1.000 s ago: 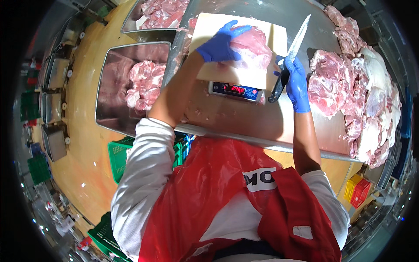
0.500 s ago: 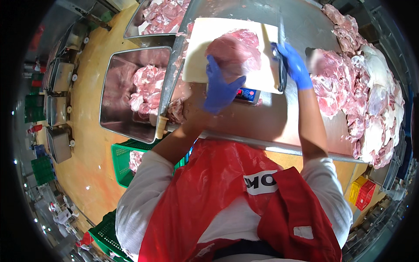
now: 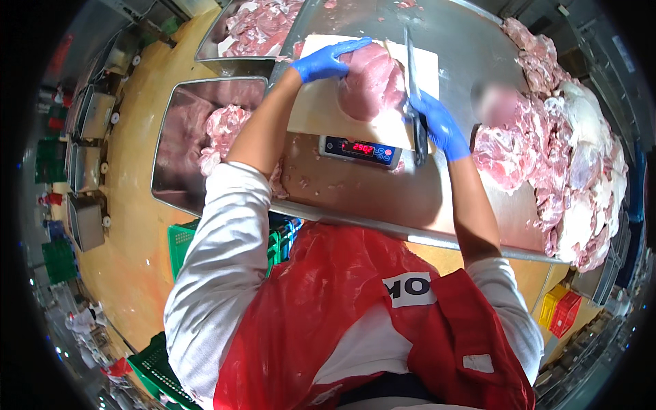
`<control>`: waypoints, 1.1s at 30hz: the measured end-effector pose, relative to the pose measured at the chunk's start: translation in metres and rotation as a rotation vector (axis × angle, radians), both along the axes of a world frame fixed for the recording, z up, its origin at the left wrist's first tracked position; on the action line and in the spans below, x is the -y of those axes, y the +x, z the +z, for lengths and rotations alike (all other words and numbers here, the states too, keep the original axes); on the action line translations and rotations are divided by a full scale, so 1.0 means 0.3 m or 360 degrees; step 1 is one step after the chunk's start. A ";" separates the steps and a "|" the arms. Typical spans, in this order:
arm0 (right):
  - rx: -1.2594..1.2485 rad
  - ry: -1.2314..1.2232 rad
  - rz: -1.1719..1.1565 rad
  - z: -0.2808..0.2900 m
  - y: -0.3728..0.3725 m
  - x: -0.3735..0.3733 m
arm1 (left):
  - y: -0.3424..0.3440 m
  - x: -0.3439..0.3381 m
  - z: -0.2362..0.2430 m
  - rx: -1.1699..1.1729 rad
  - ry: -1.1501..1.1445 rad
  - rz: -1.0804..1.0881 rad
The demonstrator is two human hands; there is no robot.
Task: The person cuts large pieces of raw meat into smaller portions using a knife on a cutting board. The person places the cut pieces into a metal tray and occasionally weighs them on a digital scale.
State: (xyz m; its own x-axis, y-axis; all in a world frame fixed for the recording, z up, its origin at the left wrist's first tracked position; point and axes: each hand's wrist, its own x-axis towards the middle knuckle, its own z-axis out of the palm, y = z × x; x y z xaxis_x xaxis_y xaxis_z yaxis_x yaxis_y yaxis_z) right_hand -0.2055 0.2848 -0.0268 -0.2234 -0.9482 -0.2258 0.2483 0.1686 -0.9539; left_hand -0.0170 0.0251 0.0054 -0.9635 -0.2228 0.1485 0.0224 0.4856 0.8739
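Note:
A rounded piece of pink raw meat (image 3: 371,83) lies on the white cutting board (image 3: 311,109). My left hand (image 3: 328,63), in a blue glove, touches its far left side, with the fingers stretched along its top edge. To the right of the meat, my gloved right hand (image 3: 439,124) is closed around the black handle of a long knife (image 3: 411,65). Its blade points away from me over the board's right part. A digital scale (image 3: 331,146) with a lit red display shows at the board's near edge.
A steel bin (image 3: 179,143) holding meat stands at the left, with another meat-filled bin (image 3: 260,27) beyond it. Large cuts of meat (image 3: 574,157) are heaped along the right of the steel table (image 3: 410,198). A green crate (image 3: 181,242) sits low at the left.
My left hand has moved from the meat's near side to its far left side, uncovering the scale display. The meat sits differently on the board. My right hand and the knife have shifted left.

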 end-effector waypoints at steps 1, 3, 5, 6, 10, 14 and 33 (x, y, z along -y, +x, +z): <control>-0.0154 0.0059 -0.0173 -0.012 0.014 -0.028 | 0.004 0.026 0.003 0.0064 0.0053 -0.0012; -0.0396 0.0168 -0.0272 0.068 0.073 -0.111 | 0.022 0.066 0.017 0.0320 0.0264 0.0002; -0.0703 0.0186 -0.0101 0.071 0.085 -0.221 | 0.027 0.032 0.067 0.0503 0.0501 0.0047; -0.1305 0.0194 -0.0059 0.040 0.098 -0.277 | 0.009 0.033 0.061 0.0521 0.0395 0.0033; -0.2386 0.0106 0.0328 0.064 0.214 -0.295 | -0.091 0.036 -0.026 0.0359 -0.0194 0.0072; -0.2421 0.0233 0.0452 0.152 0.328 -0.050 | -0.200 -0.090 0.140 0.1028 -0.0642 0.0100; -0.2726 0.0703 0.0971 0.201 -0.013 -0.506 | -0.171 -0.204 0.106 0.0276 -0.0811 0.0477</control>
